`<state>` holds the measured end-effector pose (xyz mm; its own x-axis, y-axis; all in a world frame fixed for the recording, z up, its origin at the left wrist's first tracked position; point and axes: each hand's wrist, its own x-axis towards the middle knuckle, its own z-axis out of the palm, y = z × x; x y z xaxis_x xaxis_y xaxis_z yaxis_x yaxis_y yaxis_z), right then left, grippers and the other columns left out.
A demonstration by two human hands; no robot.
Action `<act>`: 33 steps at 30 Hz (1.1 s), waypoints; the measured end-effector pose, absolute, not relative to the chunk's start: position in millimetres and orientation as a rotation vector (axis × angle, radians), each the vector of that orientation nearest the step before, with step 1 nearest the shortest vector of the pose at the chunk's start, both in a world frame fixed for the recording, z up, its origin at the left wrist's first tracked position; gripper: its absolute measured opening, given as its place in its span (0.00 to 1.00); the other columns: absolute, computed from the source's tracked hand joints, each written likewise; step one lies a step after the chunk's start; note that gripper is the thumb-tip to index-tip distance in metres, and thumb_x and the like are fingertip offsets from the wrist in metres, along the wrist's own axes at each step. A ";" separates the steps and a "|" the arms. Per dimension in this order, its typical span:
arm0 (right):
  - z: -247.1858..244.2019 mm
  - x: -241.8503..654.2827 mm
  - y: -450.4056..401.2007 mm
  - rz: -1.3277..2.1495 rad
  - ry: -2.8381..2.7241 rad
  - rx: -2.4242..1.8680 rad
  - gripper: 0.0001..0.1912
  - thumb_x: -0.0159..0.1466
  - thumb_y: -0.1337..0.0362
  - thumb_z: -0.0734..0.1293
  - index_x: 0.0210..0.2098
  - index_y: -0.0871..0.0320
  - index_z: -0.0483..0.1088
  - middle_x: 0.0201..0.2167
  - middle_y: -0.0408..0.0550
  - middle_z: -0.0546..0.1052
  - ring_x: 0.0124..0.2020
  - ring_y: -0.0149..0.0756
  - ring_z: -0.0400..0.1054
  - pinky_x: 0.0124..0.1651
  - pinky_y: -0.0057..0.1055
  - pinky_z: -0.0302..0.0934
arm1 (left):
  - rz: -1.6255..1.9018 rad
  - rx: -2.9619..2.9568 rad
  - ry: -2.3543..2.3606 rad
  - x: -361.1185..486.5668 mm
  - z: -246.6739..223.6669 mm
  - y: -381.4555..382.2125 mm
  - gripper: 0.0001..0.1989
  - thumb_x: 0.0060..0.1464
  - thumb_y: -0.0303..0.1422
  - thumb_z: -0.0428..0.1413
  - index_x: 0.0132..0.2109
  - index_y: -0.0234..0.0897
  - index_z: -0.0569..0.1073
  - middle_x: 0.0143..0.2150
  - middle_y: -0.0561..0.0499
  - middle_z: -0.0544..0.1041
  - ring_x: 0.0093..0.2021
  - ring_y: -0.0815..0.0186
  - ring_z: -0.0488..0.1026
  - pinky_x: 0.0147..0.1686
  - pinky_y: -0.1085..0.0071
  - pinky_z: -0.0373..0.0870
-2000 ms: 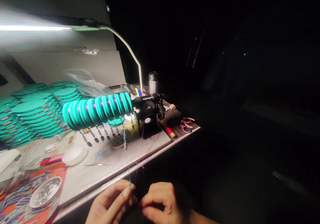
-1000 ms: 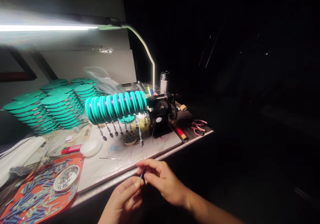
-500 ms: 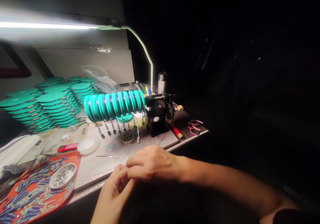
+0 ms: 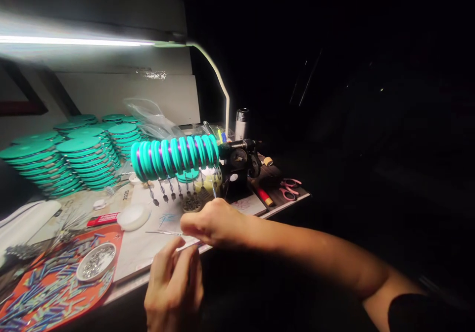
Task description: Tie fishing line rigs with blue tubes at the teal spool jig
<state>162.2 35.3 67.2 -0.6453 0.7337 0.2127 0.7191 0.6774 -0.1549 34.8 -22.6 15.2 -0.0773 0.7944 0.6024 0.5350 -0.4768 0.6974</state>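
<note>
My right hand (image 4: 213,223) is closed just below the right end of a row of teal foam spools (image 4: 174,159), which carry purple bands. Its fingertips are turned away, so what they hold, if anything, is hidden. A thin blue coiled piece (image 4: 214,189) hangs right above its knuckles. Lower and to the left, at the table's front edge, my left hand (image 4: 174,277) has its fingers bent together; anything between them is too small to make out. Small dark weights (image 4: 172,197) dangle under the spools. The spools sit on a black winding machine (image 4: 239,159).
Teal spools (image 4: 79,146) stand stacked at the left. An orange tray (image 4: 111,253) holds many small tubes and a white bowl (image 4: 82,272) of metal bits. A thin metal tool (image 4: 163,232) lies behind my left hand. Pink-handled scissors (image 4: 288,193) rest at the right edge.
My hands, together before, have come apart. The right one moved up towards the hanging coiled piece and now covers its lower end; the left one dropped slightly, fingers bent.
</note>
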 end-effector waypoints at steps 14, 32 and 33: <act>11.0 189.0 -25.4 0.909 -1.438 -1.191 0.04 0.55 0.67 0.66 0.25 0.60 0.68 0.23 0.42 0.68 0.25 0.28 0.59 0.29 0.24 0.53 | 0.846 1.078 1.215 27.1 11.8 -13.2 0.13 0.31 0.42 0.65 0.20 0.38 0.73 0.28 0.52 0.76 0.25 0.67 0.67 0.23 0.75 0.61; -17.7 189.3 -53.1 0.652 -1.762 -1.303 0.07 0.58 0.69 0.60 0.24 0.58 0.63 0.22 0.42 0.65 0.26 0.31 0.56 0.33 0.29 0.51 | 0.566 1.046 0.973 43.9 11.8 1.4 0.15 0.34 0.41 0.64 0.20 0.36 0.69 0.16 0.59 0.58 0.18 0.75 0.51 0.18 0.78 0.48; -12.8 189.6 -55.8 0.436 -1.981 -1.334 0.07 0.57 0.71 0.59 0.24 0.58 0.64 0.22 0.43 0.66 0.25 0.32 0.57 0.32 0.30 0.50 | 0.613 1.213 0.996 42.2 13.8 2.7 0.14 0.36 0.41 0.63 0.19 0.37 0.70 0.17 0.57 0.61 0.19 0.73 0.54 0.19 0.77 0.51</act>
